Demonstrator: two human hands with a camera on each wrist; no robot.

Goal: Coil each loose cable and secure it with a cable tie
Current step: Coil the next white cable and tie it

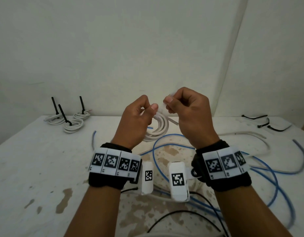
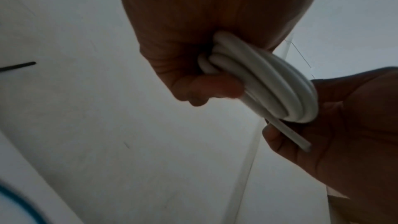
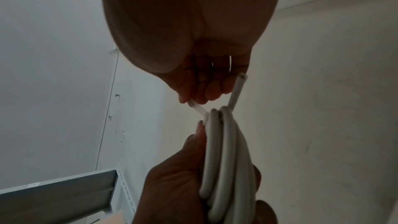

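Note:
My left hand [image 1: 144,113] holds a white cable coil [image 1: 158,129] up above the table, fingers curled round its loops. In the left wrist view the coil [image 2: 269,81] runs out of my left hand [image 2: 215,86], its cut end pointing down and right. My right hand [image 1: 170,101] pinches a pale cable tie close to the top of the coil. From the right wrist, my right hand [image 3: 193,98] grips the translucent cable tie [image 3: 198,109], which leads down to the coil [image 3: 226,159]. How the tie wraps the loops is hidden.
Three tied white coils [image 1: 72,120] with upright black ties sit at the back left of the white table [image 1: 28,159]. Spare black cable ties [image 1: 267,124] lie at the back right. Loose blue cable [image 1: 153,151], pale cable [image 1: 250,135] and black cable [image 1: 182,212] sprawl under my wrists.

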